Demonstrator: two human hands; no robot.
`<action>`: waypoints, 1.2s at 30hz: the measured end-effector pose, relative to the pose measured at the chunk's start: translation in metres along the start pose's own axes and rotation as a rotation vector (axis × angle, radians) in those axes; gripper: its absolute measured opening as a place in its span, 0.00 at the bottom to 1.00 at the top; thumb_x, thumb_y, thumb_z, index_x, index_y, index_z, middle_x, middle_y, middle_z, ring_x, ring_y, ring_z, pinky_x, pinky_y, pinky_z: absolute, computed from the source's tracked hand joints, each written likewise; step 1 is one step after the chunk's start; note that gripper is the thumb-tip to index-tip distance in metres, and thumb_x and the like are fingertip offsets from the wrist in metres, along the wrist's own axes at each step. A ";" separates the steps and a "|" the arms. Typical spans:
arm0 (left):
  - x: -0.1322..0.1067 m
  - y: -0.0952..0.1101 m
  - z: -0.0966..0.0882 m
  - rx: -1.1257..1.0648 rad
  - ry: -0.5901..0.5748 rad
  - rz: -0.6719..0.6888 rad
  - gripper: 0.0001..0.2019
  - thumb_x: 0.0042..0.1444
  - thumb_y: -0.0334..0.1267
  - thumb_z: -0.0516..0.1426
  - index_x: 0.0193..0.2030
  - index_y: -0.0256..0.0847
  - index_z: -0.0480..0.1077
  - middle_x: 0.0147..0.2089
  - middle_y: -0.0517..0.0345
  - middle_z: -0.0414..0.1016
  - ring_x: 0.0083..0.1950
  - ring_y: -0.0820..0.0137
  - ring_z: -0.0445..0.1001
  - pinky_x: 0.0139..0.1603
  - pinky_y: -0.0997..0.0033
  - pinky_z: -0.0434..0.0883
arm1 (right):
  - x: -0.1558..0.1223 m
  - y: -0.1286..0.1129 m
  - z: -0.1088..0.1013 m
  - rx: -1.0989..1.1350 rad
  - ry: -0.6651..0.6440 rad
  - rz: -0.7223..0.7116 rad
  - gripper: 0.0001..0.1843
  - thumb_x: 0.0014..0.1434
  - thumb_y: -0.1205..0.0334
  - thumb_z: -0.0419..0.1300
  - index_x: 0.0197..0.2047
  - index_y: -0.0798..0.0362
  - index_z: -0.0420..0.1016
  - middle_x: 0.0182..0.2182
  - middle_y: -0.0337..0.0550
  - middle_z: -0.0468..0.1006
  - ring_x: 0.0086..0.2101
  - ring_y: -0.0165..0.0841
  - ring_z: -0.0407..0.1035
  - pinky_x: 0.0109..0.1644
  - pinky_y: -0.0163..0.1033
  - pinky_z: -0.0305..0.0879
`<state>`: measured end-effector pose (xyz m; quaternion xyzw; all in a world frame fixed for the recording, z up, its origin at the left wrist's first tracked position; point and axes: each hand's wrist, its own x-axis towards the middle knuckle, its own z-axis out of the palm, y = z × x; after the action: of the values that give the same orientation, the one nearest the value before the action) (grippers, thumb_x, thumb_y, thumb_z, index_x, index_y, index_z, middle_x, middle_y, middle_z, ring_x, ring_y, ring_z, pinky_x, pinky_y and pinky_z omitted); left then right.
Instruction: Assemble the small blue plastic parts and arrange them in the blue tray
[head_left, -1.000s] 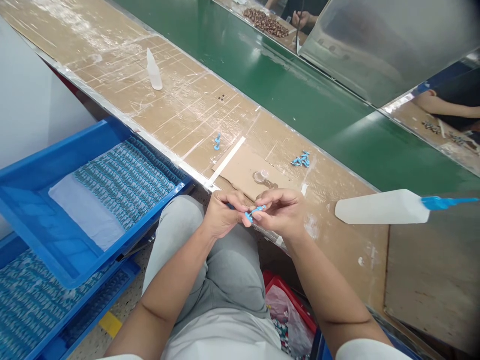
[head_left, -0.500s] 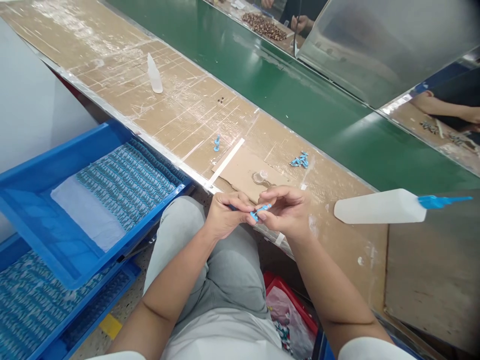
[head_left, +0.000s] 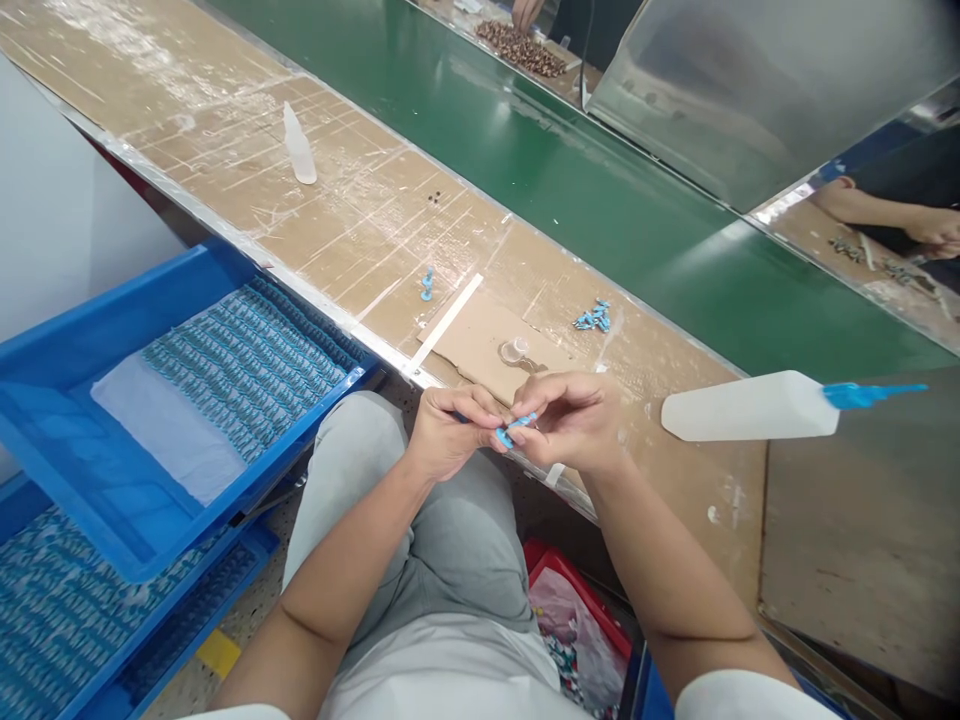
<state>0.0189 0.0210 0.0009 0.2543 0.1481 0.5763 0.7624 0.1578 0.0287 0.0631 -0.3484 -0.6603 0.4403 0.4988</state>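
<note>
Between the fingertips of my left hand [head_left: 456, 430] and my right hand [head_left: 570, 418] is a small blue plastic piece [head_left: 513, 430], partly covered by the fingers. Both hands pinch it in front of the bench edge. Just beyond them lies a cardboard sheet [head_left: 480, 335] with a small clear round cap [head_left: 515, 350] on it. A small pile of similar blue pieces [head_left: 594, 316] sits farther right, and another blue piece [head_left: 427, 284] stands left of the cardboard.
A large white bottle with a blue nozzle [head_left: 750, 407] lies at the right; a small white bottle [head_left: 298, 145] is far left. Blue trays [head_left: 172, 300] of rowed pieces stand left, a red bin [head_left: 600, 605] below. Beyond the green belt [head_left: 480, 130], co-workers' hands [head_left: 930, 228] handle small parts.
The whole view has shifted slightly. My hands keep their pinch on the blue piece, with only a slight change of its tilt. A co-worker's hand at the top has moved onto the brown pile.
</note>
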 end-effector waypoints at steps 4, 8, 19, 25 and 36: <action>0.002 0.001 0.002 -0.005 -0.004 0.010 0.10 0.33 0.31 0.72 0.23 0.43 0.79 0.27 0.59 0.76 0.29 0.74 0.76 0.30 0.74 0.76 | 0.002 0.003 -0.003 0.033 -0.010 0.018 0.10 0.41 0.66 0.73 0.31 0.50 0.82 0.22 0.41 0.78 0.21 0.28 0.69 0.24 0.33 0.65; 0.003 0.003 0.002 -0.030 0.002 -0.003 0.10 0.33 0.30 0.72 0.24 0.43 0.79 0.28 0.60 0.76 0.28 0.74 0.76 0.29 0.74 0.76 | -0.001 0.009 -0.001 0.139 0.018 0.110 0.10 0.45 0.66 0.71 0.34 0.47 0.83 0.27 0.43 0.80 0.26 0.30 0.73 0.29 0.35 0.71; 0.003 0.007 0.000 0.079 -0.010 0.034 0.11 0.32 0.30 0.72 0.25 0.43 0.79 0.30 0.58 0.77 0.33 0.73 0.77 0.35 0.74 0.76 | -0.005 0.003 0.001 0.169 0.108 0.226 0.14 0.44 0.66 0.73 0.37 0.47 0.83 0.24 0.38 0.78 0.24 0.28 0.72 0.27 0.33 0.71; 0.002 0.009 -0.001 0.134 0.008 0.033 0.12 0.30 0.33 0.73 0.25 0.42 0.79 0.30 0.57 0.77 0.33 0.71 0.77 0.34 0.70 0.77 | -0.003 -0.003 0.000 0.131 0.090 0.287 0.11 0.43 0.65 0.73 0.33 0.48 0.83 0.23 0.39 0.77 0.23 0.27 0.70 0.24 0.32 0.68; -0.002 0.010 -0.001 0.161 -0.033 -0.159 0.10 0.42 0.38 0.70 0.30 0.37 0.78 0.34 0.53 0.81 0.29 0.67 0.80 0.27 0.72 0.78 | -0.002 -0.018 0.002 0.156 0.148 0.379 0.12 0.43 0.64 0.74 0.34 0.49 0.82 0.22 0.39 0.80 0.20 0.29 0.72 0.21 0.32 0.71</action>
<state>0.0100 0.0209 0.0057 0.3115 0.2010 0.4961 0.7851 0.1561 0.0198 0.0789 -0.4579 -0.5086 0.5491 0.4797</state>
